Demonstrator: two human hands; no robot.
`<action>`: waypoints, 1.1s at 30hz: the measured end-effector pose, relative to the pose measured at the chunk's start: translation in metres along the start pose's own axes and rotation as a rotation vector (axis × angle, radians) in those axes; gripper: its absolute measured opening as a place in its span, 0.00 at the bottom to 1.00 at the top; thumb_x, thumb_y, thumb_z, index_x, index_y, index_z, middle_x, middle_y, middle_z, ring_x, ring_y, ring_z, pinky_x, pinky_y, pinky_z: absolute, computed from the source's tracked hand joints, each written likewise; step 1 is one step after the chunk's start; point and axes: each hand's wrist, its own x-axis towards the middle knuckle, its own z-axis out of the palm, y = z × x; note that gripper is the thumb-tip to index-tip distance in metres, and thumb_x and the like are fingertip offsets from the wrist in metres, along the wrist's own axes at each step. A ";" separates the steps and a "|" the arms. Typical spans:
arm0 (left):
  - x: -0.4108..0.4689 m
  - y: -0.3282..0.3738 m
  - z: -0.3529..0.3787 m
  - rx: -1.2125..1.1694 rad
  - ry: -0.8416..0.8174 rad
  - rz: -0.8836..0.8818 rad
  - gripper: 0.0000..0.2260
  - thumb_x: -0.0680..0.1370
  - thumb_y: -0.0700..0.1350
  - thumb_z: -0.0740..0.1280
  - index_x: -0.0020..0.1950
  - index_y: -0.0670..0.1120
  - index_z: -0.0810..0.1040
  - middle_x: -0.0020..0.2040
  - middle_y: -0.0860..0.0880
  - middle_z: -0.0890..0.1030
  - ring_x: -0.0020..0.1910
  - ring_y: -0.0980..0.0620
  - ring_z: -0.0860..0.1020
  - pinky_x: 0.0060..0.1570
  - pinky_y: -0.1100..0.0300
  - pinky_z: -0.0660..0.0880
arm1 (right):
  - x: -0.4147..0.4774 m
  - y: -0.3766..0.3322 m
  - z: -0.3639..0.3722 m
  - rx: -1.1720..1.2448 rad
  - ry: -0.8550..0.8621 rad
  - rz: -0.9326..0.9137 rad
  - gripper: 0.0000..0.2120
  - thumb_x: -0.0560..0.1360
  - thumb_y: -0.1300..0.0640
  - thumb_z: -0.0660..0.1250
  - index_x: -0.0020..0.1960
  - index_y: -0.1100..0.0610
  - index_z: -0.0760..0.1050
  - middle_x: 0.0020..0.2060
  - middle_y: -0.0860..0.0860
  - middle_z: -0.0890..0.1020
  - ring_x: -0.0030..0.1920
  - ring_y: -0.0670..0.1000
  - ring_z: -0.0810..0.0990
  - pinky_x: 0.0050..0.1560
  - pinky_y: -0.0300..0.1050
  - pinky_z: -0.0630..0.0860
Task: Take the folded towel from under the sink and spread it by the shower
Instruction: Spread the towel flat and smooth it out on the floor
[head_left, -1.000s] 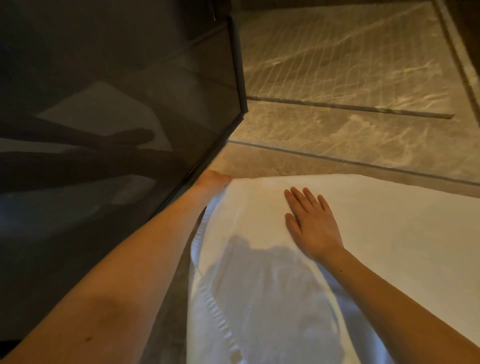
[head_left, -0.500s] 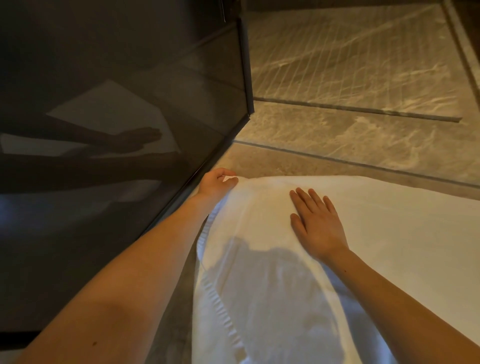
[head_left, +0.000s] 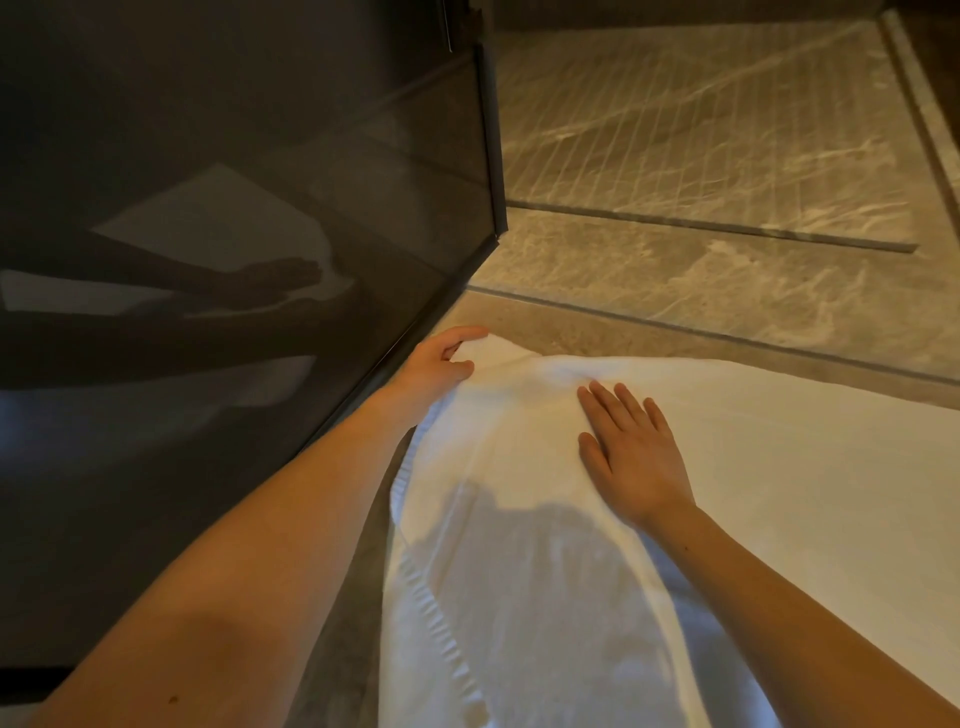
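While left hand (head_left: 436, 364) grip pinches one towel (head_left: 779, 467) corner, right hand (head_left: 631, 452) lies flat, fingers straight.

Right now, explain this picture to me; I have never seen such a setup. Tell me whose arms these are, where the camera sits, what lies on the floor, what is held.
No machine: these are a person's two bare arms, filmed by a wide-angle camera worn on the head, looking down. A white terry towel lies on the beige marble floor beside the dark glass shower panel. The left hand grips the towel's far corner by the glass. The right hand rests flat on the cloth, holding nothing.
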 end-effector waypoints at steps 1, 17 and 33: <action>0.000 0.002 -0.001 -0.004 -0.015 -0.012 0.24 0.77 0.28 0.61 0.64 0.53 0.77 0.63 0.54 0.76 0.59 0.61 0.76 0.48 0.69 0.77 | 0.000 0.000 0.000 0.001 0.001 0.000 0.28 0.81 0.43 0.41 0.80 0.48 0.47 0.79 0.45 0.52 0.79 0.48 0.45 0.77 0.49 0.41; 0.014 0.015 0.001 -0.032 -0.029 -0.075 0.20 0.78 0.32 0.64 0.67 0.49 0.75 0.68 0.48 0.73 0.62 0.54 0.75 0.53 0.63 0.76 | 0.000 0.001 0.002 -0.010 0.008 -0.002 0.28 0.81 0.43 0.40 0.80 0.48 0.47 0.79 0.45 0.52 0.79 0.48 0.45 0.77 0.49 0.41; 0.010 -0.005 0.043 1.084 0.195 0.242 0.26 0.81 0.48 0.58 0.79 0.53 0.54 0.80 0.50 0.51 0.78 0.46 0.49 0.76 0.51 0.47 | 0.000 -0.001 0.000 0.028 0.023 -0.005 0.27 0.81 0.44 0.42 0.80 0.47 0.49 0.79 0.45 0.54 0.79 0.48 0.46 0.77 0.48 0.40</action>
